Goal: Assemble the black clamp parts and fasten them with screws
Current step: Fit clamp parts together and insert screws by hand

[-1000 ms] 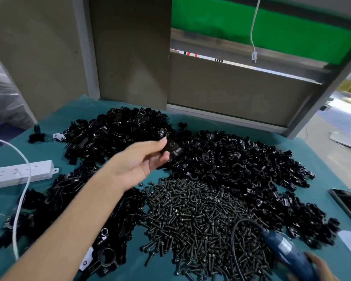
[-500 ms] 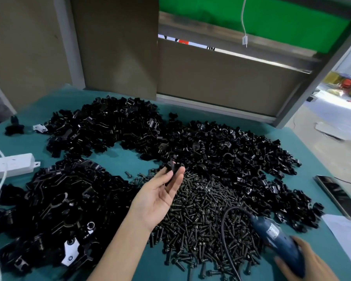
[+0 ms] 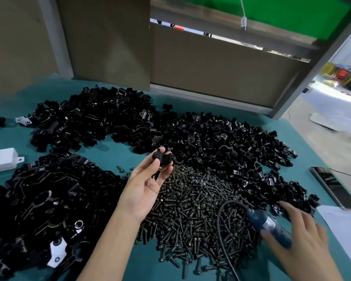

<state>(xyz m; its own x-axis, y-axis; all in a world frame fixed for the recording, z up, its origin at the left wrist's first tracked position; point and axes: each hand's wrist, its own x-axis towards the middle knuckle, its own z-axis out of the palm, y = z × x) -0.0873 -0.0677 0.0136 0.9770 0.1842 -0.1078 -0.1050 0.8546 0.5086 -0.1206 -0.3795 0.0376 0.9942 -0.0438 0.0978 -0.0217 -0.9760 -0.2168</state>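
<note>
On the teal surface (image 3: 114,151), clamp piles (image 3: 221,142) ring a heap of screws (image 3: 201,209) that lies between the two hands. The left hand (image 3: 144,187), palm up, pinches a black part (image 3: 163,158) at thumb and fingertips above the heap's far left edge, its long axis roughly left to right. The right hand (image 3: 304,238) lies spread over the blue driver (image 3: 270,224) at the heap's near right edge, so it seems the freer one to fetch a screw.
</note>
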